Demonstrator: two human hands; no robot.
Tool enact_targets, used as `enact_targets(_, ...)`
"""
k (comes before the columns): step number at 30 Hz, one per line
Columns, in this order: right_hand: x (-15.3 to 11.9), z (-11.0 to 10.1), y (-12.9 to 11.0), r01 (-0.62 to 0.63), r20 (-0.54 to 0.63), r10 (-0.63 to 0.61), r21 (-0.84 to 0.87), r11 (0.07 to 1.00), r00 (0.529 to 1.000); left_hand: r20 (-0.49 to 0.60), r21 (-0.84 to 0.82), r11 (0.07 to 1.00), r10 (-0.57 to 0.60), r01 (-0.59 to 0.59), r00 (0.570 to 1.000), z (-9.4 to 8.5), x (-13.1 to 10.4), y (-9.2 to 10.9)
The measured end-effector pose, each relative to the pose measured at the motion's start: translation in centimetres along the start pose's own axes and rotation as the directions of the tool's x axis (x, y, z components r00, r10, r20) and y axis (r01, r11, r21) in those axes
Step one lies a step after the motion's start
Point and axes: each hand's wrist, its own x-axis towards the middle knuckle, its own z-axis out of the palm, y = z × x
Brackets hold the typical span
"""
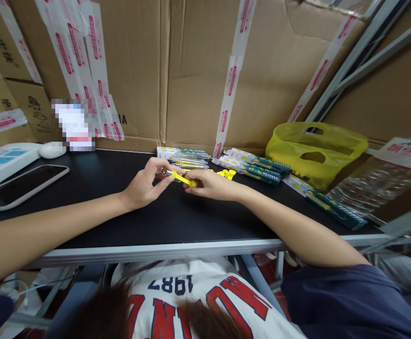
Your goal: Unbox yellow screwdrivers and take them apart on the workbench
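Note:
Above the black tabletop, both hands hold one slim yellow pen [180, 177]. Its silver end lies in the fingers of my left hand [144, 184], closed around it. The fingers of my right hand [214, 186] pinch the pen's other, yellow end. Just behind the hands, a row of thin silver and yellow sticks [193, 163] lies beside an open printed pack. Small yellow pieces [227, 174] sit right behind my right hand, partly hidden by it.
Several printed dark-green packs [250, 168] lie at the back right, with another pack [327, 203] nearer the edge. A yellow plastic bag [318, 150] and wrapped bottles [378, 174] stand right. A phone [25, 186] and white mouse [52, 149] lie left. Cardboard [194, 70] walls the back.

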Motion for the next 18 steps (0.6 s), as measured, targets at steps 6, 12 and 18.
enact_targets(6,-0.1,-0.5,0.6,-0.054,-0.062,0.057,0.048,0.997,0.996,-0.152,-0.132,0.969,-0.23,0.211,0.961,-0.2,0.8,-1.0)
enact_targets(12,0.0,-0.8,0.7,-0.111,-0.232,0.151,0.175,0.978,0.961,-0.187,0.001,0.955,-0.291,0.296,0.938,-0.7,0.8,-2.1)
enact_targets(18,0.1,-0.8,0.5,-0.104,-0.323,0.181,0.242,0.965,0.929,-0.028,0.09,0.938,-0.333,0.334,0.942,-0.5,0.6,-2.1)
